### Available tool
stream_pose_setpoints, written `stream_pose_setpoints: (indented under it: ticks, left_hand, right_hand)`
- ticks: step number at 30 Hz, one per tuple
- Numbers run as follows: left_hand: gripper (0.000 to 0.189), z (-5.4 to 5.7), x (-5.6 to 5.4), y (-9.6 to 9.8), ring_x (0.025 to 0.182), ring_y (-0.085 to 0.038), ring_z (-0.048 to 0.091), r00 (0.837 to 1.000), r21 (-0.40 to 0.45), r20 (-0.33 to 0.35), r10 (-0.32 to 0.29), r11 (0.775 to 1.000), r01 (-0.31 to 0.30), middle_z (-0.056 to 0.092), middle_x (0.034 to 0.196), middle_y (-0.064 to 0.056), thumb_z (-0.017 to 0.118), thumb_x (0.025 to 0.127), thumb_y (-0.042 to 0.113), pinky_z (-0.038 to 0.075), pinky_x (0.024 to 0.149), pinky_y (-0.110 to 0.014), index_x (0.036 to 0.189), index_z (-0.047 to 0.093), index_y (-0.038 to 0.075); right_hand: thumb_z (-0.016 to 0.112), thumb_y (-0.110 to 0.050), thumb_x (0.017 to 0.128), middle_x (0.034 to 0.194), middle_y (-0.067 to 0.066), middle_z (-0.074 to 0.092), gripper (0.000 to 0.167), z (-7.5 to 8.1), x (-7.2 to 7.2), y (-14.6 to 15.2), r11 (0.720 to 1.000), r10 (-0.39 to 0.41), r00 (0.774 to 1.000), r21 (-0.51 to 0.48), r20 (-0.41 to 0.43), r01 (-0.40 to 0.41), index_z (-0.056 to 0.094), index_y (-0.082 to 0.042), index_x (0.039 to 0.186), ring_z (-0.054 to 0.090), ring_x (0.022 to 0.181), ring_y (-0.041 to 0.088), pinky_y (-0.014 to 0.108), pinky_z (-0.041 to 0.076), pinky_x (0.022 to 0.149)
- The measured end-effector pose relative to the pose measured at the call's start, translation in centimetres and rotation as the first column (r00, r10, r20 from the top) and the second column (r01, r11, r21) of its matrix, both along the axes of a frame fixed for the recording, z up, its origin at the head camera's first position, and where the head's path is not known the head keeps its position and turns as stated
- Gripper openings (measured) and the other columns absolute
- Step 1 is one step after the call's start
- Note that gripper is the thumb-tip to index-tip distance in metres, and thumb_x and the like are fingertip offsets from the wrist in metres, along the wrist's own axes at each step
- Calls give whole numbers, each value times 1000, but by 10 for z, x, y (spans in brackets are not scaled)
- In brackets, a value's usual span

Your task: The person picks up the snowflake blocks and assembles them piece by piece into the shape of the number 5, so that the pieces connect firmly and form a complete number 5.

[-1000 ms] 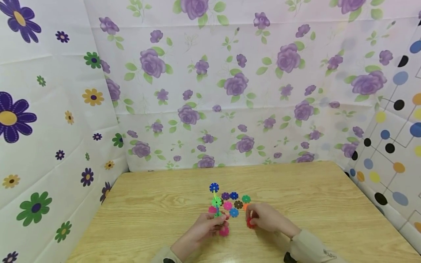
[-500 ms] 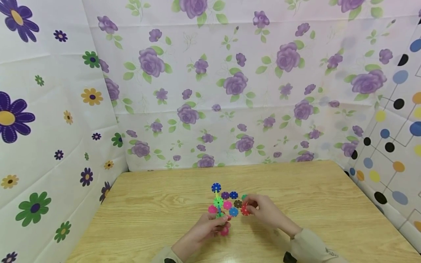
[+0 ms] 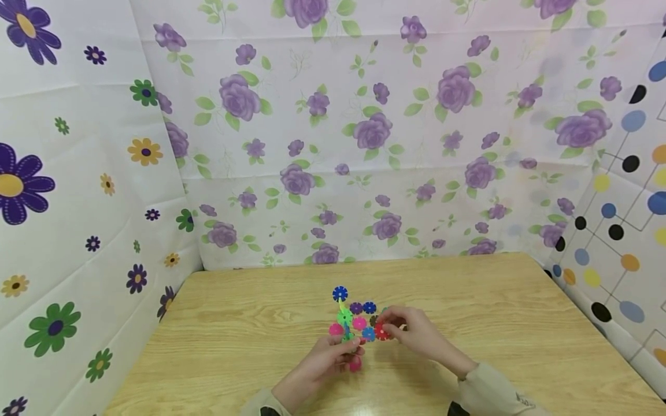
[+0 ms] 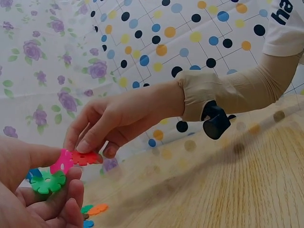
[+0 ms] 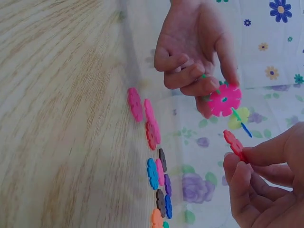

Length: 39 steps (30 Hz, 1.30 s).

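Observation:
My left hand (image 3: 329, 357) grips a chain of interlocking notched plastic discs. Its upper end shows a dark blue disc (image 3: 340, 294) and a light green disc (image 3: 344, 317). Below these, in the left wrist view, are a green disc (image 4: 48, 182) and a pink disc (image 4: 62, 161), the pink one under the thumb. Between thumb and fingers my right hand (image 3: 418, 335) pinches a red disc (image 5: 233, 142). In the right wrist view a small gap separates it from the pink disc (image 5: 225, 99); the left wrist view has the two overlapping.
Several loose discs lie on the wooden table (image 3: 250, 323) behind the hands, among them a purple disc (image 3: 356, 308) and a light blue disc (image 3: 368, 333). A pink disc (image 3: 355, 363) lies close to the left hand. Patterned curtains (image 3: 333, 144) stand around the table.
My right hand has lifted the red disc and brought it leftward and away from me, closer to the left hand. The left hand with its chain has barely shifted.

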<state>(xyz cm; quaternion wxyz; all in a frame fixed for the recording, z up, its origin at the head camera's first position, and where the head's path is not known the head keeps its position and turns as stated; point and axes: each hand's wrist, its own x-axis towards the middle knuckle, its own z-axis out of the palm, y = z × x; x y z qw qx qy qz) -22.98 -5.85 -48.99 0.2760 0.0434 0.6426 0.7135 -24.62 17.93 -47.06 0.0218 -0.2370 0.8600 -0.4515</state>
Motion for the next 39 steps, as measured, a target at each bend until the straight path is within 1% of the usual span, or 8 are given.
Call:
stream_pose_setpoints:
  ticks: [8,15,19,22,27,31,35,39]
  left_hand:
    - [36,2,1,-2,79,-8,62,1000,-1,-6,2,1000,-2,71,89,4,63,94,31,48,70,-20,114,67,1]
    - [35,1,2,0,78,-8,61,1000,-5,-3,-4,1000,4,72,88,4,63,94,30,49,72,-22,111,67,0]
    - [34,0,2,-1,80,-9,62,1000,0,-19,-20,1000,20,71,88,4,64,94,28,51,76,-25,112,67,-1]
    - [35,0,1,-1,81,-9,62,1000,12,-23,-22,1000,22,71,88,4,64,93,27,54,79,-27,112,66,-3]
    - [35,2,1,-1,81,-8,63,1000,49,-18,17,999,-16,71,88,3,65,93,24,54,79,-26,113,64,-5]
    - [31,5,-1,-2,80,-7,62,998,84,-55,37,996,-32,70,86,4,65,93,20,52,78,-24,110,65,-6]
    - [25,8,-1,-4,80,-7,63,994,115,-108,31,993,-18,70,85,5,67,91,18,51,80,-24,104,68,-3]
    - [22,7,-1,-4,83,-9,65,991,130,-127,32,991,-15,72,87,2,69,90,16,53,82,-25,102,70,-1]
  right_hand:
    - [56,-13,98,99,3,69,15,6,4,-4,995,90,996,-41,10,-89,69,-16,105,65,80,11,35,57,69]
    - [57,-14,98,95,2,70,15,9,7,-8,989,141,990,-41,13,-140,70,-18,105,65,76,12,26,54,58]
    - [58,-11,97,96,4,70,16,9,8,-10,985,163,987,-51,-9,-163,70,-17,106,66,74,10,28,56,58]
    - [60,-9,95,97,6,70,16,8,9,-11,988,137,991,-74,-2,-137,69,-14,107,66,76,8,30,58,61]
    - [66,-12,91,99,10,70,19,7,10,-14,990,37,999,-138,37,-31,67,-7,110,68,81,9,26,58,67]
    - [68,-13,90,99,10,72,22,7,8,-15,985,-14,999,-170,51,23,67,-3,109,70,82,11,26,58,70]
    - [69,-14,89,94,14,73,23,9,7,-15,965,-27,989,-254,145,64,68,-1,107,71,80,18,34,59,72]
    - [69,-12,89,95,18,72,23,11,8,-14,943,-1,969,-323,245,83,68,3,106,70,78,17,36,59,71]
